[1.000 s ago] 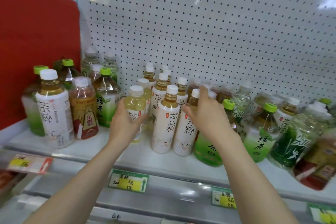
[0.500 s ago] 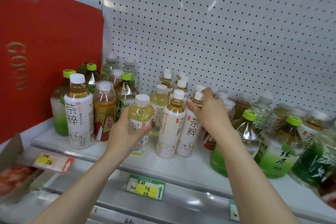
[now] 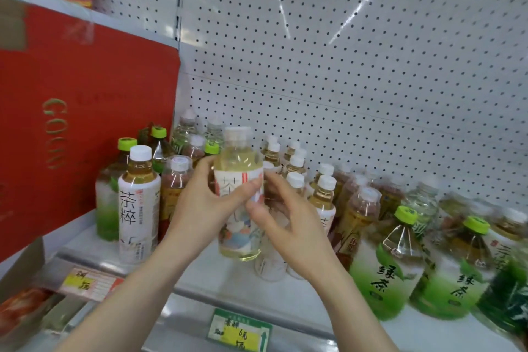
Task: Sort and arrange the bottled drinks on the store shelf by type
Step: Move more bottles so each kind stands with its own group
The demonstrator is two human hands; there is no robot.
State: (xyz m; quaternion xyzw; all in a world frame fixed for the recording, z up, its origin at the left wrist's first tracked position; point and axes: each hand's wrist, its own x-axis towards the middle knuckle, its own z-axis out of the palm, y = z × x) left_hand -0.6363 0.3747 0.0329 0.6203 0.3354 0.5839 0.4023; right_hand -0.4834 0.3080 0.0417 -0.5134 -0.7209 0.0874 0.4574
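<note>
My left hand [image 3: 200, 208] grips a pale yellow tea bottle [image 3: 239, 234] with a white cap and a painted label, lifted off the shelf [image 3: 217, 280] in front of the other bottles. My right hand [image 3: 285, 223] is at the bottle's right side, fingers spread and touching its label. Behind stand several white-capped amber tea bottles [image 3: 324, 197]. A tall white-label tea bottle [image 3: 139, 208] stands at the left front. Green-capped green tea bottles [image 3: 388, 266] stand at the right.
A red carton [image 3: 85, 123] walls off the shelf's left end. Perforated white back panel [image 3: 343, 80] behind. Green-capped bottles [image 3: 108, 194] stand by the carton. Price tags [image 3: 240, 331] hang on the shelf's front rail. A lower shelf holds packets [image 3: 20, 308] at bottom left.
My left hand lifted the pale yellow bottle off the shelf and raised it. My right hand left the white-label bottles behind and came across to the lifted bottle.
</note>
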